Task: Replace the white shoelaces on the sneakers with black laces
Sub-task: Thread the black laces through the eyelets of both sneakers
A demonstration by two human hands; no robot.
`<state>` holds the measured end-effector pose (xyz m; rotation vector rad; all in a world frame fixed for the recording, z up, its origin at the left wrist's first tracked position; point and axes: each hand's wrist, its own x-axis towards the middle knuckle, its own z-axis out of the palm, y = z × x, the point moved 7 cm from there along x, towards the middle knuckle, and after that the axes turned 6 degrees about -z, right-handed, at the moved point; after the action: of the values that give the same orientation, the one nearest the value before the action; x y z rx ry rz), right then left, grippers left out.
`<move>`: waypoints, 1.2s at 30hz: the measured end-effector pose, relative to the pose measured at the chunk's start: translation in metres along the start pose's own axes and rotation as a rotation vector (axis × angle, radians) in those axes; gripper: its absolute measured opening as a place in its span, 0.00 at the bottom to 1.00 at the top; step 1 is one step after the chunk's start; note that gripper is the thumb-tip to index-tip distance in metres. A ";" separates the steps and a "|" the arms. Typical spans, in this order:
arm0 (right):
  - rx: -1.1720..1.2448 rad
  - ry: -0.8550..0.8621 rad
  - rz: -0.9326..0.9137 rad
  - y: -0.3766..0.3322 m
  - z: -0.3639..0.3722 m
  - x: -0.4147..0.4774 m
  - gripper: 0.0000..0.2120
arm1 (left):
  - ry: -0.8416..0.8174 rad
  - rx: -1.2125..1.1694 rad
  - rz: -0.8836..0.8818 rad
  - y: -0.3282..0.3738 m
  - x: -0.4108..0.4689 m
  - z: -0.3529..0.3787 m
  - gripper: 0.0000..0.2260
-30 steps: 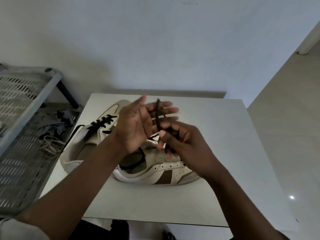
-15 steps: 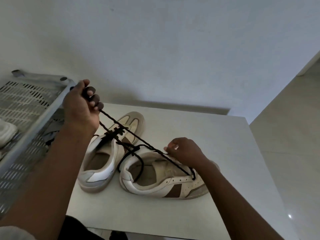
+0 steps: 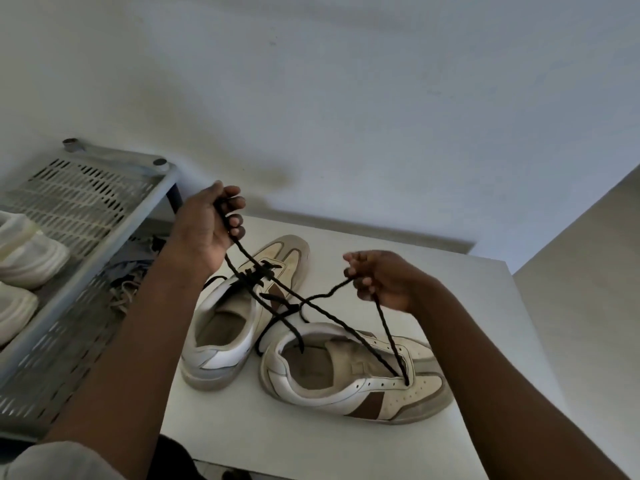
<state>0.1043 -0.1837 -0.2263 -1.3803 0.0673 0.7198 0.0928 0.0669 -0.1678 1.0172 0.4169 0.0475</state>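
Holding both ends: black lace (image 3: 346, 330) rises from the toe-end eyelets of the near sneaker (image 3: 363, 393) on the surface (image 3: 485, 306). Left hand (image 3: 204, 230), raised high and farther off, fists one strand. Right hand (image 3: 384, 280), lower and nearer, has its grip curled round the other. Likely next: evening the ends.

Left sleeve (image 3: 52, 460): pale grey cloth with a soft rounded edge, seen only in the lower left corner.
Left forearm (image 3: 138, 341): bare from sleeve to wrist.
Right forearm (image 3: 502, 375): bare along all that shows.
Left grip (image 3: 204, 230): bare, nails short.
Right grip (image 3: 384, 280): bare.
Leg garment (image 3: 173, 459): dark, black-looking cloth at the bottom edge.
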 end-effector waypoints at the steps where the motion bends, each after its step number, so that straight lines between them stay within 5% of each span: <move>1: 0.008 -0.022 -0.035 -0.014 0.007 -0.001 0.07 | 0.000 0.008 -0.006 -0.002 -0.001 0.001 0.13; 8: -0.266 -0.053 -0.521 -0.130 0.077 -0.003 0.11 | -0.026 0.054 -0.005 -0.005 -0.007 0.018 0.13; 12: -0.375 -0.083 -0.650 -0.160 0.124 0.004 0.11 | -0.077 0.078 -0.025 -0.006 -0.011 0.025 0.17; 20: -0.449 -0.321 -0.522 -0.108 0.178 0.020 0.13 | -0.237 -0.229 -0.031 0.013 -0.005 0.015 0.25; 24: -0.395 -0.261 -0.532 -0.098 0.173 0.028 0.11 | -0.077 -0.464 0.071 0.038 0.007 -0.023 0.09; 28: -0.395 -0.086 -0.568 -0.078 0.155 0.033 0.13 | 0.057 -0.641 0.169 0.055 0.013 -0.062 0.14; 36: -0.600 -0.128 -0.429 -0.027 0.153 0.039 0.05 | 0.207 -0.604 0.290 0.069 0.019 -0.116 0.12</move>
<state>0.0935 -0.0287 -0.1862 -1.8315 -0.5723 0.4753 0.0791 0.2022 -0.1686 0.4679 0.4049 0.5134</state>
